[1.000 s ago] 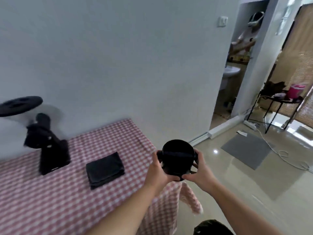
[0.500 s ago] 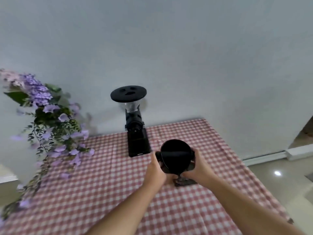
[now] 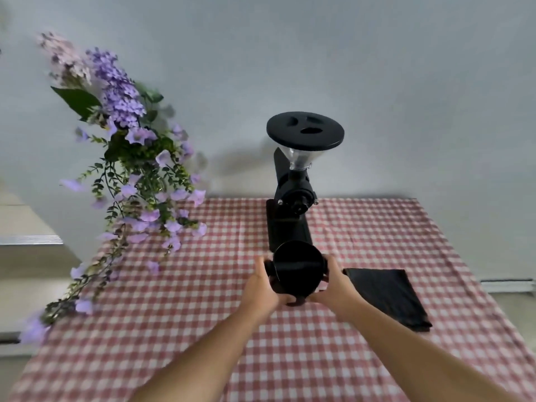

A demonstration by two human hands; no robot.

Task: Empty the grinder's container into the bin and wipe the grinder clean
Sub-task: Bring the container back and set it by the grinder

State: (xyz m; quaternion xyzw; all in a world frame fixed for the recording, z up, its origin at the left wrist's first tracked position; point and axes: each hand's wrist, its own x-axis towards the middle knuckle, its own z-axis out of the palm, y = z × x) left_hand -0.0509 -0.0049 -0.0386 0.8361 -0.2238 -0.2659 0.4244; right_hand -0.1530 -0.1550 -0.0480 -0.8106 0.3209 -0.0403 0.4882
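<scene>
A black grinder (image 3: 293, 192) with a round lid and a clear funnel stands at the back of the table against the wall. Just in front of its base I hold the black round container (image 3: 297, 266), its dark inside facing me. My left hand (image 3: 261, 288) grips its left side and my right hand (image 3: 333, 285) grips its right side. The container is above the checked cloth, close to the grinder's base. A folded black cloth (image 3: 388, 297) lies on the table to the right of my hands. The bin is out of view.
The table is covered by a red and white checked tablecloth (image 3: 174, 329). A hanging bunch of purple flowers with green leaves (image 3: 130, 169) droops over the table's left side. A pale wall rises behind the table.
My view has swung left from the floor and doorway back to the table. Both hands have carried the container from beyond the table's right edge to just in front of the grinder.
</scene>
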